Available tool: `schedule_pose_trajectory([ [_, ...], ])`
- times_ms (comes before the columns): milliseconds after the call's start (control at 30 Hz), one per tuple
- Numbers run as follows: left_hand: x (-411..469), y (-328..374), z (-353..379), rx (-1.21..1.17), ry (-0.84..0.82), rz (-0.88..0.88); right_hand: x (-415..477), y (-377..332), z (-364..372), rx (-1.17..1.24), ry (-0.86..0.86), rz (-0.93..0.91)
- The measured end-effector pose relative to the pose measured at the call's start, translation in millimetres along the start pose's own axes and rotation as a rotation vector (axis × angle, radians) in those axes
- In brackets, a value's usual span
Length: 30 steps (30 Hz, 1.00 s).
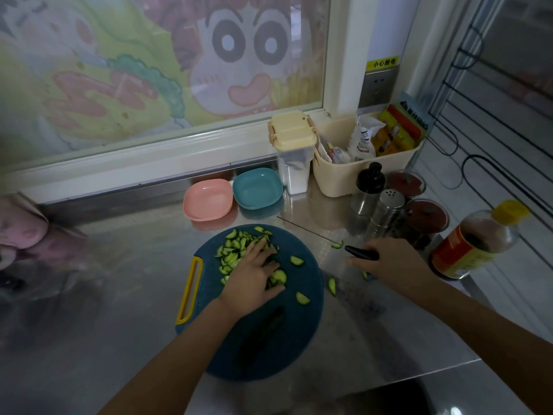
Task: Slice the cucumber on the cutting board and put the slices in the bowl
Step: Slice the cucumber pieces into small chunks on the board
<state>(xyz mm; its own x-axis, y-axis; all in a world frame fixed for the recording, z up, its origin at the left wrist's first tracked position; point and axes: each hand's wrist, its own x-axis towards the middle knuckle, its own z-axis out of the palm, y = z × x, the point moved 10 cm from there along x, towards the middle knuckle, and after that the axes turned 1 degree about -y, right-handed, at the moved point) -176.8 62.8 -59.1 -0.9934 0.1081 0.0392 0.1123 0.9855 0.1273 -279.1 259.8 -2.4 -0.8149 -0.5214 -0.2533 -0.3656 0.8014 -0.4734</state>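
**A:** Where is the cucumber?

**B:** It is cut into half-moon slices (232, 253), heaped on the round cutting board (299, 324). The heap's long axis runs near to far. The left hand (254, 277) lies spread flat on it.

**A:** And the right hand (395, 262)?

**B:** It rests on the worktop (119, 295) to the right, gripping a black knife handle (360, 253) that points left.

**A:** What is the best approach?

**B:** Probably sweep the strays together, then scoop toward the pink bowl (208, 199) or the teal bowl (257, 190) just beyond.
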Motion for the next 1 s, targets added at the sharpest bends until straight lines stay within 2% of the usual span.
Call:
schedule_pose_trajectory([
  [133, 1, 25, -1, -0.072, 0.033, 0.033, 0, 3, 0, 0.003, 0.004, 0.005],
  [267, 16, 38, 23, -0.107, -0.148, 0.018, -1, 9, 0, 0.029, 0.012, 0.014],
  [367, 23, 42, 36, -0.11, -0.203, 0.051, -2, 16, 0, 0.067, 0.023, 0.027],
  [533, 17, 39, 24, -0.168, -0.031, 0.116, 0, 25, 5, 0.09, 0.02, 0.053],
  [667, 14, 23, 12, -0.11, 0.07, 0.106, 0, 24, 11, 0.101, 0.013, 0.051],
  [833, 15, 14, 3, -0.088, 0.019, 0.083, 0, 20, 16, 0.059, -0.004, 0.053],
  [1000, 1, 13, -10, -0.055, 0.114, 0.159, 1, 16, 16, 0.065, -0.003, 0.046],
])
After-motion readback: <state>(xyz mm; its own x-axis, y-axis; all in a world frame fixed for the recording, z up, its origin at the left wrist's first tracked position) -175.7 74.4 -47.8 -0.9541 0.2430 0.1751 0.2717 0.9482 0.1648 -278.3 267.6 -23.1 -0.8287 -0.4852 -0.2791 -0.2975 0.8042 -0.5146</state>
